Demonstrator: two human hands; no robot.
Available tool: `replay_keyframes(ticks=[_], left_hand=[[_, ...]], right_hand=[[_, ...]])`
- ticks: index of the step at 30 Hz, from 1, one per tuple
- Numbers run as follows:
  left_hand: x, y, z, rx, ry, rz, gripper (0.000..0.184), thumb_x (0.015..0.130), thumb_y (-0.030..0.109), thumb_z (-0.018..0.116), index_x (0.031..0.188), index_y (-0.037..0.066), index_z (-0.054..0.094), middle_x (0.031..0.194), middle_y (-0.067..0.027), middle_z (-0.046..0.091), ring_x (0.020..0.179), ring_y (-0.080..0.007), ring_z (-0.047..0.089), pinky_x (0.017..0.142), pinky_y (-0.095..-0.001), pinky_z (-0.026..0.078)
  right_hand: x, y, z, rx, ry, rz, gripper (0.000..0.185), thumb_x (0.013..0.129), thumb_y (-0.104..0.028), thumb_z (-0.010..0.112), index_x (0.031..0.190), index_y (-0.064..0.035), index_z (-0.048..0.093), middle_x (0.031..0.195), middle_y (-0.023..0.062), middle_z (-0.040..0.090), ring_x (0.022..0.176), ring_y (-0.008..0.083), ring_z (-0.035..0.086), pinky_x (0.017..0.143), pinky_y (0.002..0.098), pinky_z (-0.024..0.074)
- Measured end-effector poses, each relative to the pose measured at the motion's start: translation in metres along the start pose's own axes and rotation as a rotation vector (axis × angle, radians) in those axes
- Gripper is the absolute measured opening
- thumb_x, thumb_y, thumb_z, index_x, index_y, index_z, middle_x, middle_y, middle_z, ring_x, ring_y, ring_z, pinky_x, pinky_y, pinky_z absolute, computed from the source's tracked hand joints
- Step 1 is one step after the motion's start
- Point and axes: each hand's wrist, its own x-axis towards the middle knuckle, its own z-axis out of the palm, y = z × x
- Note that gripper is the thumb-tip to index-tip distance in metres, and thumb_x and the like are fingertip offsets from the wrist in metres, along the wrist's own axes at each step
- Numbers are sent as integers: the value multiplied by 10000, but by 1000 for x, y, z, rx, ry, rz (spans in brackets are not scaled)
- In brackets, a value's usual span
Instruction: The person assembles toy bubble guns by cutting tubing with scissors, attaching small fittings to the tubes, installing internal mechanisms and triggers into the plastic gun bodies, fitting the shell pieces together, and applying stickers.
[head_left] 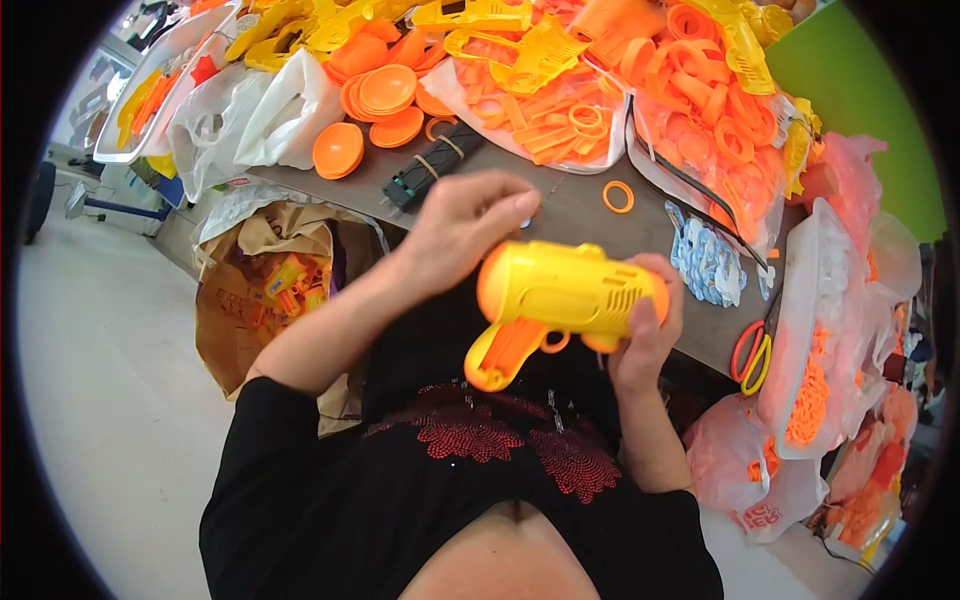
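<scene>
My right hand (648, 335) grips a yellow and orange toy gun (565, 295) by its rounded orange end, at the right. The toy lies sideways in front of my chest, its handle pointing down and to the left. Above its other end is my left hand (470, 220), with fingers curled and tips pinched together. Whatever those fingertips may hold is too small to make out. On the table behind that hand lies a black bundle (435, 165) with tan bands and a green end.
Orange cups (385, 92) and bags of orange parts (560, 120) cover the table's back. An orange ring (618, 197), blue-white stickers (706, 258) and scissors (752, 358) lie to the right. A paper bag (225, 325) of toy parts stands left; a plastic tub (800, 330) sits right.
</scene>
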Motion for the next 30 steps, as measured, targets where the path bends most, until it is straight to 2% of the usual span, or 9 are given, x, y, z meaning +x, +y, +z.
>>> replay_keyframes(ticks=[3, 5, 8, 16, 20, 22, 24, 25, 30], left_hand=[[51, -3, -13, 445, 106, 241, 196, 826, 156, 628, 963, 16, 636, 856, -88, 604, 796, -199, 591, 704, -310, 466], [79, -14, -15, 1058, 205, 461, 193, 736, 94, 655, 921, 39, 642, 838, -114, 584, 838, -268, 567, 763, -371, 436], [100, -24, -17, 1160, 56, 339, 197, 701, 79, 600, 890, 44, 644, 903, -150, 607, 916, -320, 560, 748, -437, 418], [93, -13, -35, 983, 140, 400, 124, 707, 38, 596, 821, 19, 642, 845, -160, 612, 834, -319, 597, 720, -404, 454], [71, 20, -39, 774, 241, 346, 158, 781, 110, 643, 915, 34, 678, 835, -122, 627, 753, -269, 609, 684, -343, 476], [49, 32, -28, 358, 89, 144, 160, 796, 103, 645, 940, 42, 680, 811, -95, 632, 728, -205, 602, 657, -302, 473], [27, 22, -3, 273, -35, 258, 172, 785, 76, 658, 952, 43, 680, 798, -78, 637, 725, -160, 593, 625, -270, 462], [21, 17, 6, 409, -76, 455, 178, 777, 66, 666, 953, 42, 681, 747, -78, 597, 677, -173, 579, 589, -278, 449], [7, 9, 20, 688, -55, 567, 200, 775, 92, 648, 967, 35, 655, 680, -76, 511, 597, -249, 503, 579, -368, 415]], right_hand=[[21, 6, -17, 13, 76, -26, 382, 873, -288, 518, 1101, 16, 480, 940, 84, 547, 828, 130, 551, 751, 250, 444], [25, 16, -24, -52, 66, -54, 379, 872, -284, 521, 1101, 15, 482, 937, 81, 545, 826, 126, 545, 747, 246, 439], [25, 18, -26, -125, 46, -84, 368, 867, -272, 532, 1095, 14, 493, 933, 74, 541, 819, 116, 524, 740, 232, 420], [26, 9, -20, -113, 11, -53, 350, 852, -244, 553, 1087, 14, 519, 929, 55, 538, 831, 107, 503, 750, 227, 406], [29, 7, -19, -81, -30, -20, 352, 840, -243, 563, 1083, 9, 525, 930, 46, 529, 830, 101, 501, 751, 224, 404], [30, 9, -16, -90, -34, -27, 349, 835, -238, 564, 1081, 8, 526, 931, 45, 527, 830, 100, 499, 752, 223, 402], [30, 9, -13, -105, -40, -30, 347, 830, -233, 564, 1079, 6, 526, 932, 44, 525, 830, 99, 497, 753, 223, 401], [30, 8, -11, -114, -44, -50, 342, 826, -226, 562, 1076, 5, 526, 933, 45, 525, 830, 99, 495, 753, 222, 400], [28, 5, -6, -114, -20, -78, 323, 822, -211, 556, 1055, 11, 531, 941, 49, 526, 829, 98, 490, 750, 223, 399]])
